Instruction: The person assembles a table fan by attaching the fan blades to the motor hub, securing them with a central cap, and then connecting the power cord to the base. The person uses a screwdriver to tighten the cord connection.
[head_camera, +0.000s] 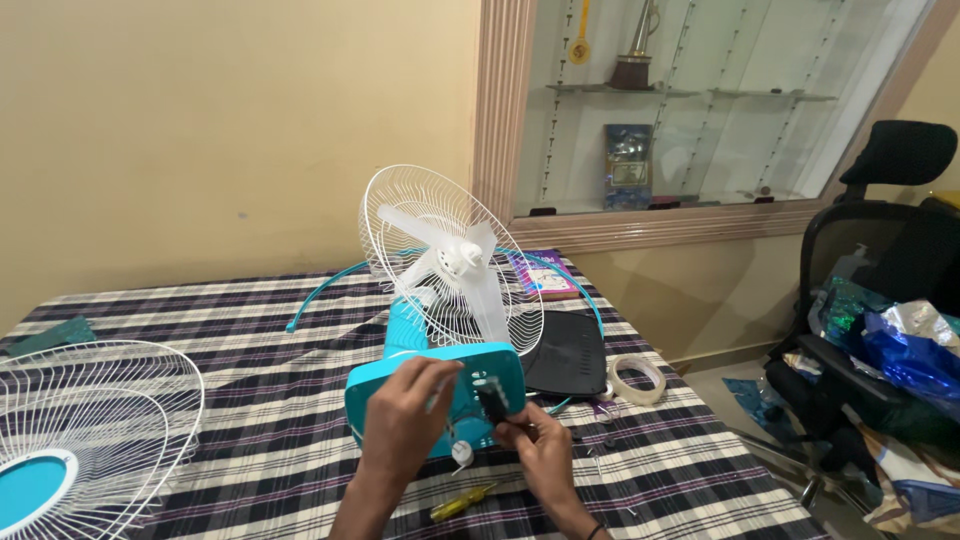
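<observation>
So our left hand grips the teal fan base while our right hand pinches a small black part.

We noted both forearms rising from the lower frame edge, converging toward centre. Left hand was raised, back toward the camera, fingers curled forward in a grip. Right hand sat lower, just beside it, fingertips pinched together, a dark band at the wrist.
</observation>
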